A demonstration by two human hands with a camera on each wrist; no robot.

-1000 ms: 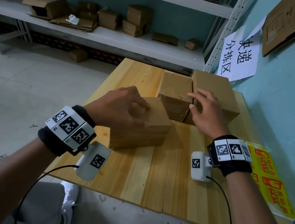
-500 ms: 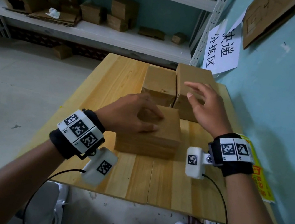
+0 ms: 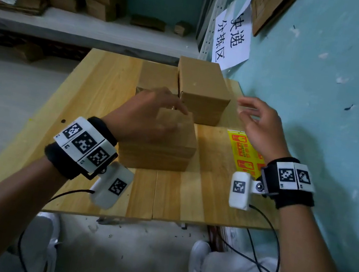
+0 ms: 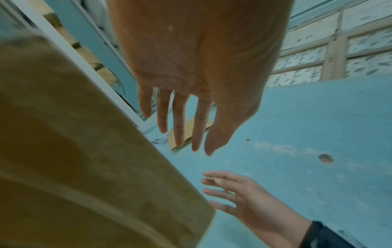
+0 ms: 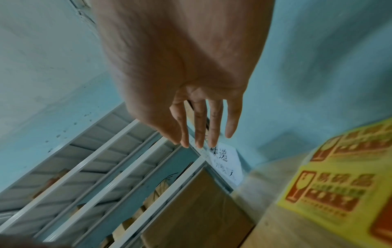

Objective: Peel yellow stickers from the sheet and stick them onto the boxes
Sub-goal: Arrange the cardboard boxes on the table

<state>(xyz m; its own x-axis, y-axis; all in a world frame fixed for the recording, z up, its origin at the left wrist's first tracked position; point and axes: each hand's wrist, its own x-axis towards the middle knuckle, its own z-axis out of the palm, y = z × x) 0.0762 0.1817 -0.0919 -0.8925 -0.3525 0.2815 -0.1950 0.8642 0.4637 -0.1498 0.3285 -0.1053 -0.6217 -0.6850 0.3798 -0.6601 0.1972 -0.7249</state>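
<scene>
Three plain cardboard boxes stand on the wooden table (image 3: 100, 89): a near box (image 3: 159, 153), a far left box (image 3: 157, 75) and a far right box (image 3: 203, 87). The yellow sticker sheet (image 3: 241, 151) with red fragile marks lies flat to the right of the near box, by the wall. My left hand (image 3: 154, 112) hovers over the near box top, blurred, holding nothing; its fingers (image 4: 180, 127) are straight beside the box (image 4: 84, 151). My right hand (image 3: 254, 120) is open in the air above the far end of the sheet (image 5: 339, 184), fingers (image 5: 201, 127) spread.
A blue wall (image 3: 320, 112) runs close along the table's right edge, with a white paper sign (image 3: 231, 40) on it. White metal shelves (image 3: 92, 28) with more cardboard boxes stand behind the table. Bare wood lies in front of the near box.
My left hand has lifted its curled fingers off the near box and straightened them. My right hand has left the far right box and swung right, over the sticker sheet.
</scene>
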